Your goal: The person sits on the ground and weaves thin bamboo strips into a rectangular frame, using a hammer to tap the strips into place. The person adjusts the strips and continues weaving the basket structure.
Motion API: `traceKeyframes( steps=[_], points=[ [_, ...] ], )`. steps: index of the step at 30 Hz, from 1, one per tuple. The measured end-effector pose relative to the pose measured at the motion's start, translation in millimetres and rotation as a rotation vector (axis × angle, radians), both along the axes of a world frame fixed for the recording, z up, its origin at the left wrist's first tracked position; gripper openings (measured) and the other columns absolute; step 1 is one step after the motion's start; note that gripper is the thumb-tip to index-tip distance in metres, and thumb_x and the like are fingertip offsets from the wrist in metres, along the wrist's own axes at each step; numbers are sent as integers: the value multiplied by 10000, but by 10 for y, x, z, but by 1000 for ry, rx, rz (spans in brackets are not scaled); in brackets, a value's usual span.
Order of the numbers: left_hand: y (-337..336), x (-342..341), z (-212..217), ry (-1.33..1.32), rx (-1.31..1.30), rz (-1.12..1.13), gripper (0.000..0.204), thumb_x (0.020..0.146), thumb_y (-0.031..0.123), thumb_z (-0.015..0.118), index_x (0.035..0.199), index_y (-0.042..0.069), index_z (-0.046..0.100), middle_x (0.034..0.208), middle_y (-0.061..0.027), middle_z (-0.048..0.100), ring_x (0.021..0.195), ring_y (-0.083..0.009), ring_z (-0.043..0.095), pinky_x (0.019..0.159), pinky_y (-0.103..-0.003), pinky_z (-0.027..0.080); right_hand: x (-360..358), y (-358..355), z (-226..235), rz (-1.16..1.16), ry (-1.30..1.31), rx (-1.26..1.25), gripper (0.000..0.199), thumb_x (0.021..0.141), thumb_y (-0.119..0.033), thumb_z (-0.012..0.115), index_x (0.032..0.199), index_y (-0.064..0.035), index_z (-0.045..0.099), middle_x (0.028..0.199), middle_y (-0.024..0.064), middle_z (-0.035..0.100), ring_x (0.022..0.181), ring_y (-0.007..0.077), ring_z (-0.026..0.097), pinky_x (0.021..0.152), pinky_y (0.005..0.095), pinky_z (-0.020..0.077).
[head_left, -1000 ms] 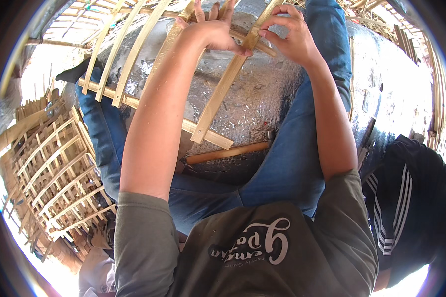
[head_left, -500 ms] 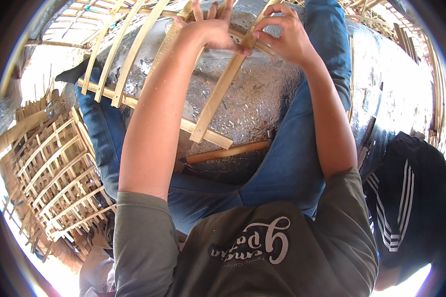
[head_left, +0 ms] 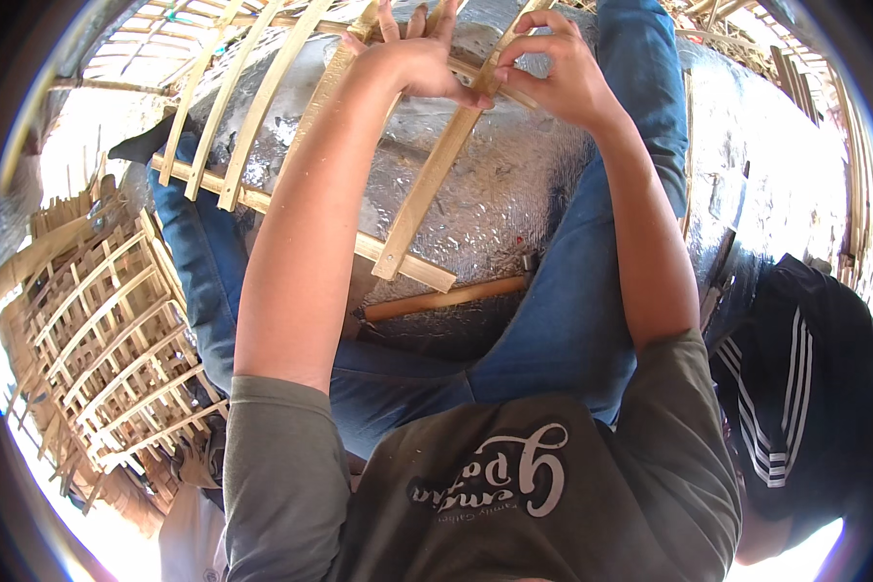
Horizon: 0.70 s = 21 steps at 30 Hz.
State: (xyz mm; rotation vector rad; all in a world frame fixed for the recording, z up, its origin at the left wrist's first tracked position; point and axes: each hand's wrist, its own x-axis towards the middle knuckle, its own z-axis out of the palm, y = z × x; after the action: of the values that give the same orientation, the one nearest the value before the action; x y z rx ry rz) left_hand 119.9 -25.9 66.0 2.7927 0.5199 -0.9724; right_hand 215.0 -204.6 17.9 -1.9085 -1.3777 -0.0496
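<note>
A frame of pale bamboo slats lies across the silvery ground sheet between my legs, with several slats set over a crosswise strip (head_left: 412, 269). My left hand (head_left: 407, 60) is at the frame's far part, fingers spread, its thumb resting on the rightmost slat (head_left: 427, 194). From the right, my right hand (head_left: 561, 70) meets the same slat, thumb and index finger pinched together at its edge. Whatever is between those fingertips is too small to make out. Close to my lap lies a wooden handle (head_left: 446, 298) with a small dark metal piece by its right end.
A stack of bamboo lattice panels (head_left: 116, 339) stands at the left. My jeans-clad legs (head_left: 572, 291) enclose the frame on both sides. A person in a black garment with white stripes (head_left: 795, 388) is close on my right. Bamboo strips (head_left: 795, 82) lie at the far right.
Both hands stay at the same slat, and the frame keeps its place. The black garment at the right has shifted slightly.
</note>
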Motion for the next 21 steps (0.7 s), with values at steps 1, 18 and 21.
traceKeyframes(
  steps=[1, 18, 21],
  points=[
    [21, -19, -15, -30, -21, -14, 1560, 535, 925, 652, 1587, 76, -125, 1679, -141, -52, 1527, -447, -20, 1207, -657, 8, 20, -10, -37, -11, -45, -3, 242, 778, -194, 818, 981, -93, 735, 1008, 152, 671, 1080, 301, 591, 911, 454, 463],
    [-18, 26, 64, 25, 24, -26, 1438, 621, 873, 668, 1584, 69, -33, 1665, -142, -1, 1523, -412, 21, 1216, -619, 30, 12, -26, -102, -66, 245, 60, 114, 850, -138, 765, 960, -119, 741, 1018, 16, 726, 935, 175, 684, 824, 330, 526],
    [7, -38, -79, -103, 71, -40, 1394, 591, 847, 720, 1599, 111, 98, 1660, -177, 162, 1512, -431, 96, 1160, -689, 99, -12, 7, -80, -74, 272, 23, 110, 862, -157, 750, 965, -120, 745, 951, 7, 758, 893, 159, 706, 807, 335, 538]
  ],
)
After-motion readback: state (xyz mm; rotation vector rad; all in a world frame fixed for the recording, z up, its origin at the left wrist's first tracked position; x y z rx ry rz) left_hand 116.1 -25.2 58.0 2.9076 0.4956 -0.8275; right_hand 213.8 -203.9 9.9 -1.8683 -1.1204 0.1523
